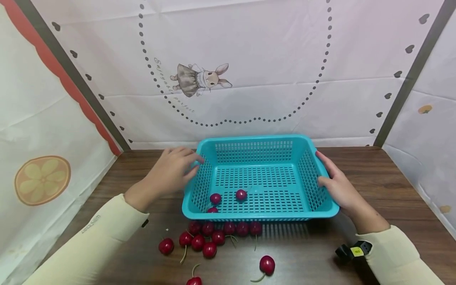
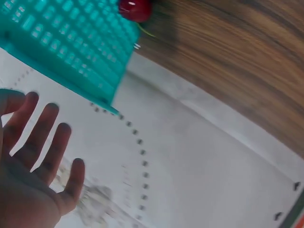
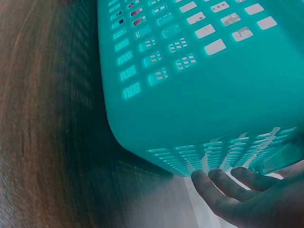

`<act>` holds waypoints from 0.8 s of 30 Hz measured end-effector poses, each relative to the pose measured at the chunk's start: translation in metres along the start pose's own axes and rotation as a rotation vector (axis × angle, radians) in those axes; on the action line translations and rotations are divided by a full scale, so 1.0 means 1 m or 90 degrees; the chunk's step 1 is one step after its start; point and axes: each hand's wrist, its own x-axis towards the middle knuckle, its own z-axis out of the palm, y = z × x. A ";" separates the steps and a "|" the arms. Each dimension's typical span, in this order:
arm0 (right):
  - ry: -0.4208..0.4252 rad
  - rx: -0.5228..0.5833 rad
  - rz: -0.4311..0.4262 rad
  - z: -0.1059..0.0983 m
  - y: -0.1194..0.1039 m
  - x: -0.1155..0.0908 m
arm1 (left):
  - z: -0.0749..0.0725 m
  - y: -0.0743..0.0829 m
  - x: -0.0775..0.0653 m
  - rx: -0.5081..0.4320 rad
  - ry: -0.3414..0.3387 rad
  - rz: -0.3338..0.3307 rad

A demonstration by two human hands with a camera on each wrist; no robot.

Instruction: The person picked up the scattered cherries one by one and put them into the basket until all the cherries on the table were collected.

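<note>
Turquoise basket [image 1: 270, 216] holds 3 cherries [image 1: 241, 195]; 12 lie outside.

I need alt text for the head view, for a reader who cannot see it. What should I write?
A person's right-hand grip holds the right side of a turquoise basket with three cherries visible inside, while the left-hand grip is at its left rim. More cherries lie in front on a brown wood-grained table.
</note>
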 end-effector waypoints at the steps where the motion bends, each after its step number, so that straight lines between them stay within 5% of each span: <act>1: -0.001 0.000 0.000 0.000 0.000 0.000 | 0.000 -0.004 -0.002 -0.002 0.019 -0.009; 7: -0.005 -0.002 0.006 -0.001 0.000 0.001 | 0.011 -0.027 -0.012 -0.018 0.085 -0.088; 11: -0.004 -0.007 0.009 -0.001 0.002 0.001 | 0.028 -0.038 -0.017 -0.055 0.000 -0.140; 17: -0.007 -0.002 0.007 -0.001 0.004 0.001 | 0.047 -0.034 -0.021 -0.183 -0.165 -0.152; 24: -0.005 0.002 -0.004 -0.002 0.004 0.002 | 0.055 -0.021 -0.023 -0.315 -0.215 -0.166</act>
